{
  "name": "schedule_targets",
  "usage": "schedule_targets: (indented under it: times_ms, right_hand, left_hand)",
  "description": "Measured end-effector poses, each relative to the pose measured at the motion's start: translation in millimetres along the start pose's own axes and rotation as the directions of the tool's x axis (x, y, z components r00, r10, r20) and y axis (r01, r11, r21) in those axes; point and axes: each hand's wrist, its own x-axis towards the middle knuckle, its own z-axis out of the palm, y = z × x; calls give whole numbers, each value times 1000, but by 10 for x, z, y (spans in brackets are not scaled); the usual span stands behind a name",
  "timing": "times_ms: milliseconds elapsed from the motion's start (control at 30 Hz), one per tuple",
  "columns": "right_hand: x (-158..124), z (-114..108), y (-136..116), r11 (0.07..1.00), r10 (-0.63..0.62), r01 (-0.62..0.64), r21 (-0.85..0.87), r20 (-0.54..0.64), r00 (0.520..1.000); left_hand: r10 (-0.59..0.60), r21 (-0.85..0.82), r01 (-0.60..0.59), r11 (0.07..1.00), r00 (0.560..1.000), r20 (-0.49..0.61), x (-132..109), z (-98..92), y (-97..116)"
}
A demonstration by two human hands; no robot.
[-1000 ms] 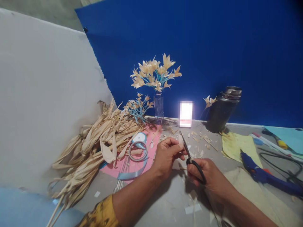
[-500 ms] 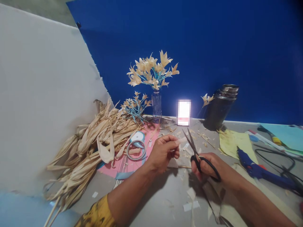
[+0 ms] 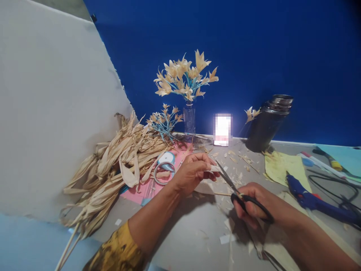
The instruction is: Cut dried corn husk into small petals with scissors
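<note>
Two bare hands work above the grey table (image 3: 186,237). The left hand (image 3: 194,171) has thumb and fingers pressed together, pinching a small pale strip (image 3: 216,169) whose free end points toward the right hand (image 3: 255,205). That hand is wrapped around the black handles of a pair of scissors (image 3: 229,183), thumb through a loop, the blades angled up and leftward with their tips at the strip. Whether the edges touch the strip is too fine to tell. A patterned yellow sleeve (image 3: 121,248) covers part of the left forearm.

Beyond the hands, pale scraps (image 3: 239,177) litter the tabletop. To the left lies a heap of dried husks (image 3: 132,150), next to a pink sheet (image 3: 135,196) that bears a ring of tape (image 3: 155,174). Behind, a clear bottle (image 3: 189,118) holds pale flowers (image 3: 180,71) on blue stems, and a bright, blurred-out screen (image 3: 222,130) stands between it and a dark flask (image 3: 262,130). On the right, a blue glue gun (image 3: 313,203) lies near yellow paper (image 3: 282,167)
</note>
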Motion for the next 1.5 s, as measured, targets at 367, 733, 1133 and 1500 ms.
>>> schedule_targets:
  times_ms: [367, 733, 1133, 1500]
  right_hand:
    - [12, -21, 38, 1000, -3, 3, -6, -6, 1000]
    - [8, -15, 52, 997, 62, -62, 37, -18, 998]
    - [-8, -21, -6, 997, 72, -72, -32, -21, 997]
    - [66, -21, 31, 987, 114, -129, -94, -158, 981]
  left_hand:
    - [-16, 15, 16, 1000, 999, 35, 12, -30, 18]
    - [-42, 37, 41, 998, 999, 20, 17, -55, 56]
    - [-53, 138, 54, 989, 999, -8, 1, -51, 117]
    - [-38, 136, 57, 989, 990, -135, 20, -19, 23]
